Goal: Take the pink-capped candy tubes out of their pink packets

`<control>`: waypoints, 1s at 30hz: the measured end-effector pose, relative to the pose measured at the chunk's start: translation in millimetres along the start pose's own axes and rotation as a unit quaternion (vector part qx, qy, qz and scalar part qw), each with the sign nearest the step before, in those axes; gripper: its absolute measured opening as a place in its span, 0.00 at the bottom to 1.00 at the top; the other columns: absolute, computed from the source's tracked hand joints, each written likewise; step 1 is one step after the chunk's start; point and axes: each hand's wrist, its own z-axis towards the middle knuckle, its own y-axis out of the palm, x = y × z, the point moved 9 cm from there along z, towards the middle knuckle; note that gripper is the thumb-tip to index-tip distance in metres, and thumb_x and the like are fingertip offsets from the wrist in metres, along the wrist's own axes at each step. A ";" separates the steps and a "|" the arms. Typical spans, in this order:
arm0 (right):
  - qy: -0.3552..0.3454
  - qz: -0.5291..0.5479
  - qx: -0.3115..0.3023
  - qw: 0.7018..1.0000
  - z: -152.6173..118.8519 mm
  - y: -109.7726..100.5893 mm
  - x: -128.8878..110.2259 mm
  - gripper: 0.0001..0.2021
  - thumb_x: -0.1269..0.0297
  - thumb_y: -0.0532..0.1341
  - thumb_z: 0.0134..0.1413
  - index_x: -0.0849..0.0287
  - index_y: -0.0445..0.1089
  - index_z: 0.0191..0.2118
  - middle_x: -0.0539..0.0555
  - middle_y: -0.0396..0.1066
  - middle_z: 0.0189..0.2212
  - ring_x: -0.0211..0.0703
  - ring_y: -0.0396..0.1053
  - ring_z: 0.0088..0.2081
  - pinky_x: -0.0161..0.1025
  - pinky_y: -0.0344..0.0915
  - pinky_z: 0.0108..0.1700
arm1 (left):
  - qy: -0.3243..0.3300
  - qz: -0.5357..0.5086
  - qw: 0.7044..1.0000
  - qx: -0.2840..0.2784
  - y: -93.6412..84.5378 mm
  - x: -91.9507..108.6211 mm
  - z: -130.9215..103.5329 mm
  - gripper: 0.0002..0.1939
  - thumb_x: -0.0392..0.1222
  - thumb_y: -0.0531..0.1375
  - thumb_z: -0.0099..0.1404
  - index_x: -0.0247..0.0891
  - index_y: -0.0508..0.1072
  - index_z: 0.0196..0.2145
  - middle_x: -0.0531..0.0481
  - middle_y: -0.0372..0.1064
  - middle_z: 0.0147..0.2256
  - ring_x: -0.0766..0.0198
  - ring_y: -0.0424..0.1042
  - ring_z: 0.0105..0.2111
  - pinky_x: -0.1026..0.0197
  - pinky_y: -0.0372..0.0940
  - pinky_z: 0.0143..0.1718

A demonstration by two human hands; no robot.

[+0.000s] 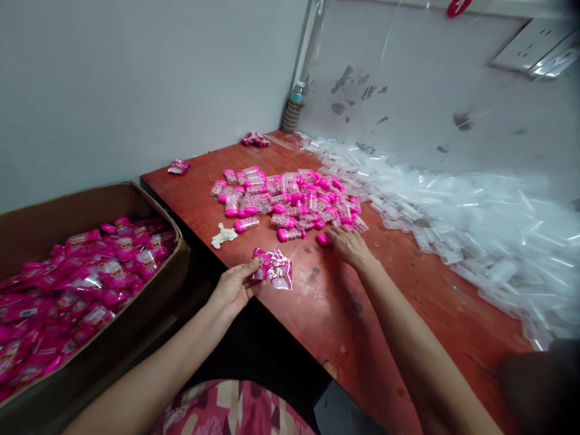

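Note:
My left hand (233, 287) pinches a pink printed foil packet (263, 264) over the table's near edge. Beside it and overlapping it is a second shiny pink packet (281, 272). My right hand (348, 243) is at the near right side of a heap of small clear bottles (290, 202) with pink caps and pink beads inside. Its fingers are closed around one pink-capped bottle (323, 239), partly hidden by the hand. A crumpled whitish lump (223, 235) lies left of the heap.
An open cardboard box (181, 257) full of pink filled packets (113, 272) stands at the left. Clear plastic sleeves (475, 217) are piled along the right wall. On the red table (312, 302), loose packets (255, 139) and a bottle in a woven holder (292, 112) stand far back.

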 end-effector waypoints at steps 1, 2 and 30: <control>-0.005 -0.002 -0.011 1.000 -3.8 1.9 -1.7 0.11 0.70 0.49 0.56 0.60 0.67 0.40 0.60 0.67 0.41 0.47 0.60 0.46 0.39 0.52 0.42 | 0.000 -0.014 1.000 0.001 0.8 -0.7 0.2 0.04 0.35 0.62 0.53 0.31 0.70 0.24 0.49 0.69 0.20 0.67 0.70 0.20 0.64 0.70 0.23; -0.007 -0.004 -0.021 1.000 -8.3 3.9 -3.1 0.10 0.68 0.50 0.56 0.60 0.67 0.38 0.59 0.68 0.40 0.46 0.62 0.44 0.38 0.53 0.41 | -0.002 -0.027 1.000 -0.001 2.6 -1.6 0.2 0.04 0.35 0.61 0.53 0.31 0.70 0.25 0.49 0.70 0.21 0.66 0.71 0.21 0.63 0.70 0.24; 0.190 0.859 0.076 0.469 -136.7 23.0 -157.9 0.11 0.61 0.59 0.50 0.56 0.60 0.38 0.47 0.68 0.26 0.34 0.67 0.25 0.33 0.65 0.29 | -0.023 -0.098 0.995 -0.022 34.9 -32.7 -5.3 0.10 0.41 0.63 0.51 0.32 0.68 0.28 0.49 0.69 0.24 0.67 0.68 0.20 0.66 0.63 0.19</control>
